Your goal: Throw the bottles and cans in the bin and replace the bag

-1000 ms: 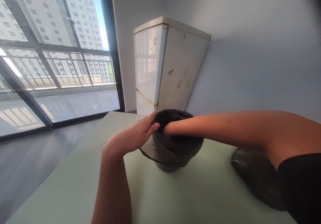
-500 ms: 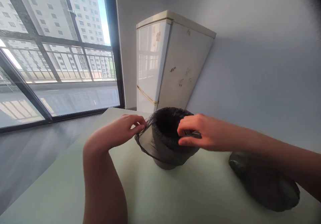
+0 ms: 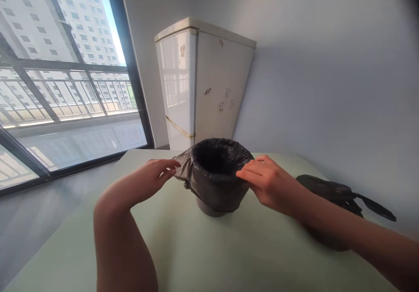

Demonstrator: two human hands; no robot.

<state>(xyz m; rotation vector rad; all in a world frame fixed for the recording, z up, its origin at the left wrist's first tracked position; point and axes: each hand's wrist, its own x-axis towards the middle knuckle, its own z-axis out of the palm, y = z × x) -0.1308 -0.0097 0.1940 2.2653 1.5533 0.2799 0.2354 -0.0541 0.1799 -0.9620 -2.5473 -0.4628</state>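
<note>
A small trash can (image 3: 214,210) stands upright on the table, lined with a black garbage bag (image 3: 216,191) folded down over its rim. The bag's mouth is spread, and a thin flap stretches out on its left side above a bunched knot. At that flap is my left hand (image 3: 153,179), its fingertips touching or close to the plastic, thumb and fingers slightly apart. My right hand (image 3: 266,180) pinches the bag at the right front of the rim, fingers closed. Another black plastic bag (image 3: 327,189) lies to the right, partly behind my right forearm.
The pale green table (image 3: 196,252) carries the can. Behind it stands a white fridge (image 3: 216,82) with worn patches, against a grey wall (image 3: 321,91). A glass sliding door (image 3: 75,104) with a balcony railing is at the left.
My right hand, earlier curled with a gap over the rim, now pinches the bag's edge. The flap by my left hand has changed shape, and the left fingers have loosened. The view has swung right.
</note>
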